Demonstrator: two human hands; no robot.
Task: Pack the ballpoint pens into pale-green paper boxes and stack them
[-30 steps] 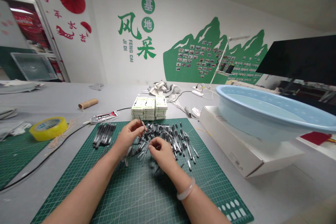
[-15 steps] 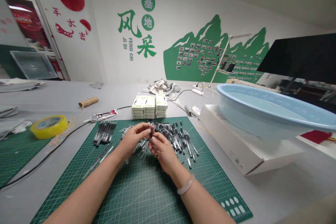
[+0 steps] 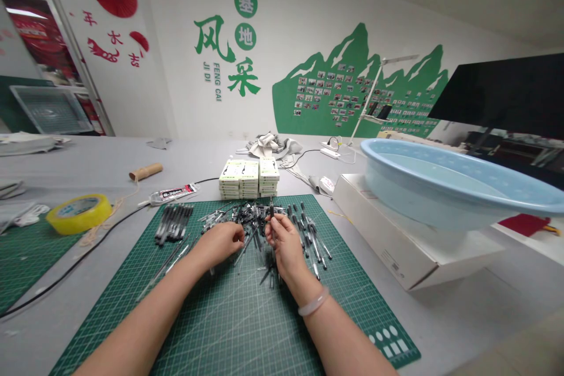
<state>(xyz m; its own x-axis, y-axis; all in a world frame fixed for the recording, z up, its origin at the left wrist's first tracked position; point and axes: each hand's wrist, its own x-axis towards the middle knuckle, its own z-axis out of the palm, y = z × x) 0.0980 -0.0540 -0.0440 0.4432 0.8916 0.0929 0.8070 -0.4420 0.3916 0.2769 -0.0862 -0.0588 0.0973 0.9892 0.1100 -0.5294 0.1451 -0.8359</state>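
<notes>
My right hand (image 3: 286, 244) pinches a pen (image 3: 272, 210) with a black section, its thin tip pointing up. To its left, my left hand (image 3: 222, 242) hangs low at the edge of a heap of loose pen parts (image 3: 250, 215), fingers curled in; whatever they hold is hidden. The heap mixes black caps and clear tubes. Capped pens (image 3: 312, 241) lie scattered right of my right hand. A neat row of black-capped pens (image 3: 174, 223) lies left of the heap. All of it rests on a green cutting mat (image 3: 238, 323).
Stacked small white boxes (image 3: 240, 179) stand behind the heap. A blue basin (image 3: 409, 188) sits on a white carton (image 3: 396, 247) at right. Yellow tape (image 3: 79, 213), a glue tube (image 3: 174, 192) and a black cable (image 3: 88, 264) lie at left.
My hands were together at a small dark piece and have now parted. The left moved left and down to the heap; the right moved slightly right, holding the pen upright.
</notes>
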